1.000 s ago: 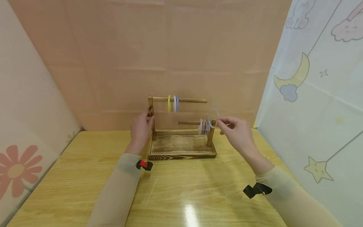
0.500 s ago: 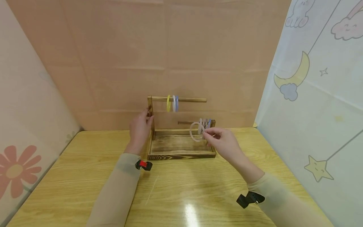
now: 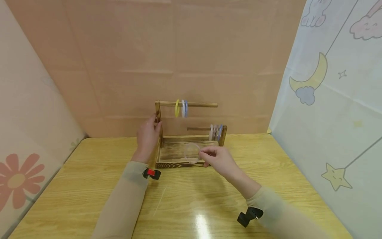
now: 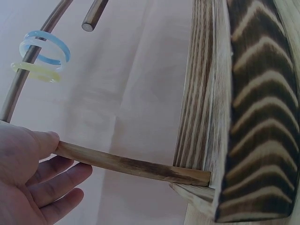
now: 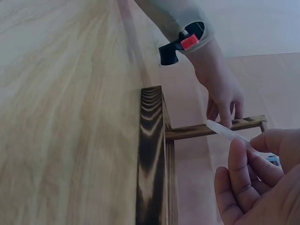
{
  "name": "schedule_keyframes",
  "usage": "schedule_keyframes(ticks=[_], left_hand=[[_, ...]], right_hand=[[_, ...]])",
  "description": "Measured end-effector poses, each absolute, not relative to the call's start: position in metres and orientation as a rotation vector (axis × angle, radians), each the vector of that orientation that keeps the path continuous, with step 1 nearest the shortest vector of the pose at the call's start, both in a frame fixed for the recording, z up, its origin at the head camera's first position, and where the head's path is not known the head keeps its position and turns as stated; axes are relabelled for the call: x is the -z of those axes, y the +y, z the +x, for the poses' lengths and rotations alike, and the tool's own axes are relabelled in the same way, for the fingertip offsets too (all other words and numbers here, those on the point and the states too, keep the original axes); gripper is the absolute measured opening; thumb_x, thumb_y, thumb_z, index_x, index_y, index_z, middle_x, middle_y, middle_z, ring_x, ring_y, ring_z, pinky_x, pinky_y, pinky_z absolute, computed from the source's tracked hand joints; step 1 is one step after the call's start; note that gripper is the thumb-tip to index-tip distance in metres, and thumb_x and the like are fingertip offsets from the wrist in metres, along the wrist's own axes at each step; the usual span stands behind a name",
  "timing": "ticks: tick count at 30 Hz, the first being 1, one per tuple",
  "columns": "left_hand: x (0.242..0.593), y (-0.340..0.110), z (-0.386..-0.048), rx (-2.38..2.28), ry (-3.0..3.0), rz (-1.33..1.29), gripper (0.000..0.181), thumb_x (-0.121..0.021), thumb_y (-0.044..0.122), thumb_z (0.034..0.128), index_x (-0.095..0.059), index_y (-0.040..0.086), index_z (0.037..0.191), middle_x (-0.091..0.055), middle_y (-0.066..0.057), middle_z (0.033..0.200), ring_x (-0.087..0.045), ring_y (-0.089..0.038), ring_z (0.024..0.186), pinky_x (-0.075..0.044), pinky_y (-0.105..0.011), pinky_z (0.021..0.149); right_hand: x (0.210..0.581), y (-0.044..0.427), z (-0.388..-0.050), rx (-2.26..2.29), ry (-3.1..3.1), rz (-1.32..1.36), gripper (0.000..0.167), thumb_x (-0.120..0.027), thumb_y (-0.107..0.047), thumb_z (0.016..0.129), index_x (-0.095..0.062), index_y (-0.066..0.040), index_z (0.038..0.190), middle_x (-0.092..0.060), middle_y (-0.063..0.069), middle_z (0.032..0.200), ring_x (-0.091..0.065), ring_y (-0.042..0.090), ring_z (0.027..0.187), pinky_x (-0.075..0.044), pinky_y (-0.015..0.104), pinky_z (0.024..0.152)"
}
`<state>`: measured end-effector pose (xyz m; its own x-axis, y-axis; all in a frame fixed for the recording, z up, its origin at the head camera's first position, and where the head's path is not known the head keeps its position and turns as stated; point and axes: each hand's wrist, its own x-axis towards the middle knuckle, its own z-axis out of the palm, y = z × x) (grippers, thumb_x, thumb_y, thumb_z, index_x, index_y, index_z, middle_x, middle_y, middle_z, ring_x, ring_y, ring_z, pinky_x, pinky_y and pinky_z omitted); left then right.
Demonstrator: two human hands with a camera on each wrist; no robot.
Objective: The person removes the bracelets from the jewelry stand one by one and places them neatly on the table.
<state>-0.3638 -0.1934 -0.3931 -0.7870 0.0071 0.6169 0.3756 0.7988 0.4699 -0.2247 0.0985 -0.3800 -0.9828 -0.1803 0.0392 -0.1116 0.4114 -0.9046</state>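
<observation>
A wooden bangle rack has a tray base and two bars. My left hand grips its left upright post, thumb on one side and fingers on the other. A pale translucent bangle is pinched between my right thumb and fingers. In the head view my right hand holds it over the tray's front part, apart from the bars. On the upper bar hang a yellow bangle, a white bangle and a blue bangle. Several bangles hang on the lower bar near the right post.
The rack stands on a wood-grain table, near a plain tan backdrop. Pale side panels with cartoon prints border the table, a flower print at left and a moon print at right.
My right hand has carried the pale bangle from beside the right post leftward and down, in front of the lower bar, to over the tray. My left hand stays on the post.
</observation>
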Motion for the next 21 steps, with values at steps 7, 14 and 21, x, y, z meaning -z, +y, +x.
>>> schedule_keyframes(ticks=[7,14,21], left_hand=[[0.391,-0.193,-0.365,0.79,-2.369,-0.283,0.043,-0.073,0.021,0.1096,-0.067,-0.005,0.143,-0.076,-0.027,0.127,-0.075,-0.05,0.107,-0.058,-0.065,0.084],[0.392,-0.194,-0.366,0.795,-2.369,-0.283,0.044,-0.075,0.018,0.1078,-0.066,-0.005,0.144,-0.075,-0.027,0.13,-0.074,-0.05,0.108,-0.058,-0.065,0.086],[0.393,-0.193,-0.367,0.792,-2.372,-0.289,0.043,-0.074,0.018,0.1084,-0.066,-0.006,0.143,-0.075,-0.028,0.127,-0.075,-0.05,0.106,-0.059,-0.065,0.083]], right_hand=[[0.395,0.083,-0.228,1.588,2.526,-0.291,0.026,-0.071,-0.03,0.111,-0.083,-0.012,0.125,-0.079,0.001,0.1,-0.075,0.034,0.086,-0.054,0.048,0.097],[0.407,0.07,-0.229,1.571,2.415,-0.315,0.032,-0.07,-0.032,0.111,-0.081,-0.007,0.128,-0.08,0.006,0.109,-0.075,0.035,0.087,-0.053,0.057,0.107],[0.418,0.059,-0.228,1.56,2.342,-0.323,0.029,-0.072,-0.029,0.11,-0.082,-0.005,0.122,-0.076,0.008,0.121,-0.075,0.03,0.085,-0.059,0.048,0.096]])
